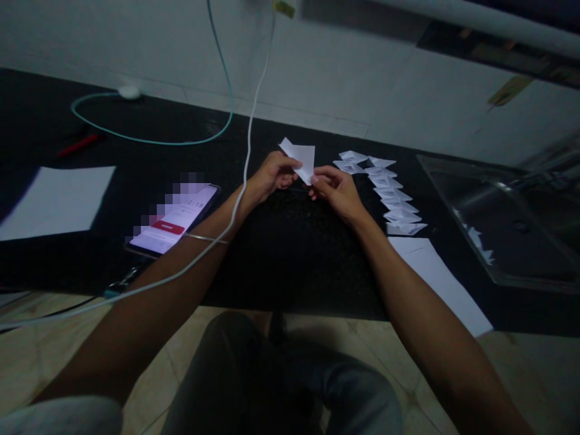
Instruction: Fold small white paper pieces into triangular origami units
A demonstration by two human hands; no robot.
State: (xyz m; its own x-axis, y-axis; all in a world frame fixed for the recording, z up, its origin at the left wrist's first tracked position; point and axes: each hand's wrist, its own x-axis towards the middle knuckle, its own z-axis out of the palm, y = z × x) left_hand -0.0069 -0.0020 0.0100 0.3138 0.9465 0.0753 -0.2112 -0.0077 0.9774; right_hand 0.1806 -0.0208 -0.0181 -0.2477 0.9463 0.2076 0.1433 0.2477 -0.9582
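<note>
Between my two hands, above the dark counter, is a small piece of folded white paper (304, 158) with a pointed lower corner. My left hand (277, 172) pinches its left side, thumb on the front face. With thumb and fingers my right hand (334, 188) grips the lower right corner. Just right of that hand stand several folded paper boats (388, 194), most of them lined up in a slanting column. Below the column lies a stack of white paper (437, 281), partly covered by my right forearm.
A lit phone (174, 217) lies beside my left forearm, and a white cable (248, 139) crosses over that arm. Farther left are a white sheet (58, 199) and a red pen-like object (79, 145). A metal sink (493, 199) is set into the right side of the counter.
</note>
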